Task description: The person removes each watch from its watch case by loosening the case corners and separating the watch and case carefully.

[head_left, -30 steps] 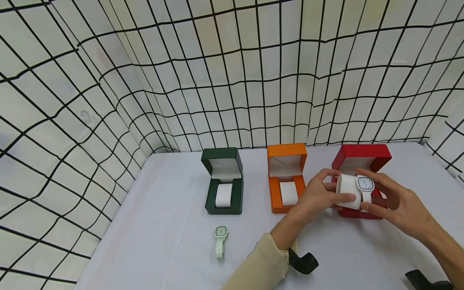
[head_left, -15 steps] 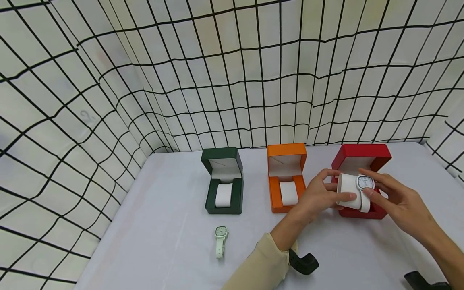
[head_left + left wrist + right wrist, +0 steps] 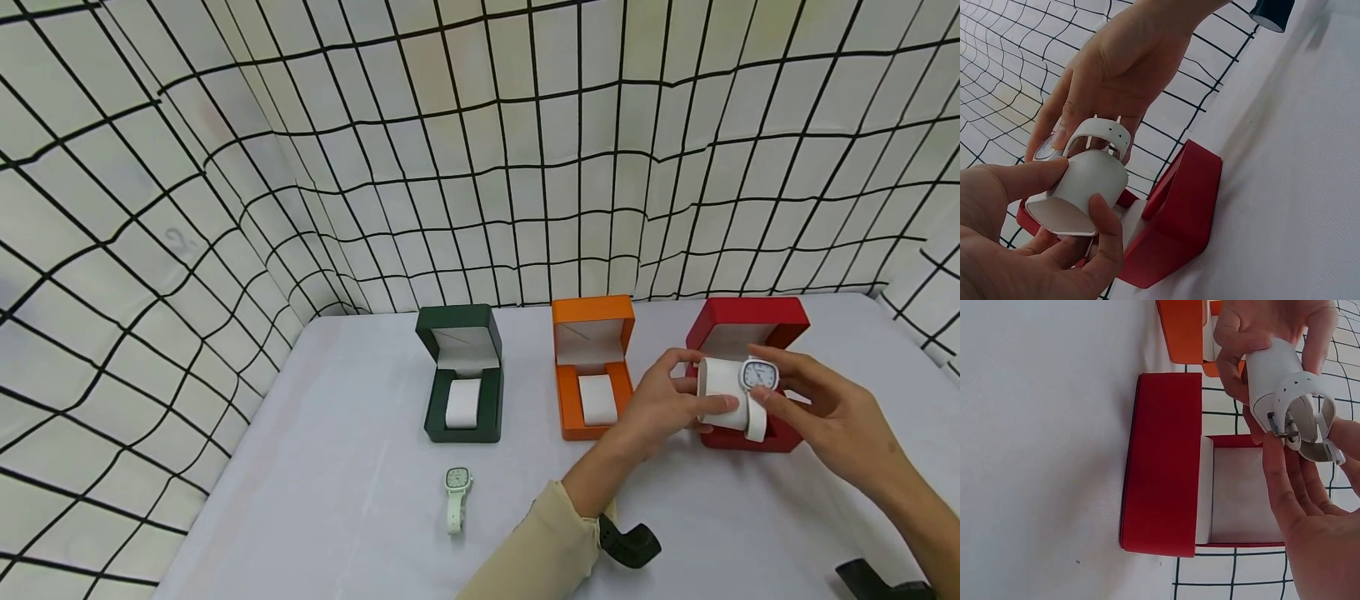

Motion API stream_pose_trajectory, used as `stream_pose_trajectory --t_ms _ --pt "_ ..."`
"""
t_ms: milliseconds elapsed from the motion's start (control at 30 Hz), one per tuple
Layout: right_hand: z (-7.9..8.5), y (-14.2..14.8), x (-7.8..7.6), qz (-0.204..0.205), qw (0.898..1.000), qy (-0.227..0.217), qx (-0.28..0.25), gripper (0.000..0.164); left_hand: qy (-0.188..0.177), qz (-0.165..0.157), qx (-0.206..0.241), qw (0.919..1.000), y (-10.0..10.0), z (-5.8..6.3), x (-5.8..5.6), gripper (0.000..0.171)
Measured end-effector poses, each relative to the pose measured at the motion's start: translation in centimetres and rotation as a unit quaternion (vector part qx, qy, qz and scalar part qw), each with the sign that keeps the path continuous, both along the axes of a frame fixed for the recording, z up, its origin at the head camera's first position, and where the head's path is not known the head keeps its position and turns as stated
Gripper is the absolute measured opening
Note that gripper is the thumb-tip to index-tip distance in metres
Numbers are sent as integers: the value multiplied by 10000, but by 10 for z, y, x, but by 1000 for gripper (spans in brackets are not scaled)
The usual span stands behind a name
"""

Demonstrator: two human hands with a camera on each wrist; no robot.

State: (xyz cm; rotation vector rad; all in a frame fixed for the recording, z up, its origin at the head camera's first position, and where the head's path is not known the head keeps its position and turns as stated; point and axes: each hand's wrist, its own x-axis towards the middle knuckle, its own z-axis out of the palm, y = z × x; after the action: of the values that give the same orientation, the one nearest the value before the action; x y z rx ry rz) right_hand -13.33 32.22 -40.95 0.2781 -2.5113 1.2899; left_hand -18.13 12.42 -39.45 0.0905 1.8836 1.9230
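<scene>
My left hand (image 3: 663, 404) grips a white watch cushion (image 3: 720, 387) by its left end, thumb in front and fingers behind. At the cushion's right end sits a white watch (image 3: 761, 375) with a squarish dial. My right hand (image 3: 836, 417) pinches this watch, its thumb at the lower edge of the case. In the right wrist view the strap (image 3: 1294, 384) forms a loop joined at a metal buckle, standing partly off the cushion's end. Both hands are in front of the open red watch box (image 3: 750, 312), hiding most of its base.
An open orange box (image 3: 570, 421) and an open dark green box (image 3: 438, 421), each with a white cushion inside, stand to the left. A pale green watch (image 3: 456, 500) lies on the white tabletop (image 3: 337, 467). Black wire mesh (image 3: 517, 162) lines the back and sides.
My right thumb has moved up from the strap to the watch case. The watch has shifted slightly right, towards the cushion's end. My left hand has stayed nearly still.
</scene>
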Motion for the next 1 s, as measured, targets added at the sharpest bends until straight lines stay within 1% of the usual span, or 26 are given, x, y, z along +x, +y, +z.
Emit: stream_pose_trajectory --t_ms 167,300,400,567,667,833,1000 --pt "2 1 0 -267 9993 -164 205 56 -34 121 16 9999 1 -1 -1 46" --pt "2 4 0 -401 9984 -204 350 57 -31 201 80 9998 2 -2 -1 46" --pt "1 6 0 -490 9978 -235 375 56 16 230 116 9997 1 -3 -1 46" --pt "1 7 0 -646 9971 -319 239 47 109 262 154 9995 -1 -2 -2 45" --pt "2 9 2 -708 9962 -456 209 43 142 275 202 9993 -2 -2 -2 45" --pt "3 10 4 -821 9928 -778 400 44 114 340 289 9989 -2 -4 -3 45" --pt "3 12 8 -808 9919 -835 505 45 99 396 399 9984 -2 -5 -3 46"
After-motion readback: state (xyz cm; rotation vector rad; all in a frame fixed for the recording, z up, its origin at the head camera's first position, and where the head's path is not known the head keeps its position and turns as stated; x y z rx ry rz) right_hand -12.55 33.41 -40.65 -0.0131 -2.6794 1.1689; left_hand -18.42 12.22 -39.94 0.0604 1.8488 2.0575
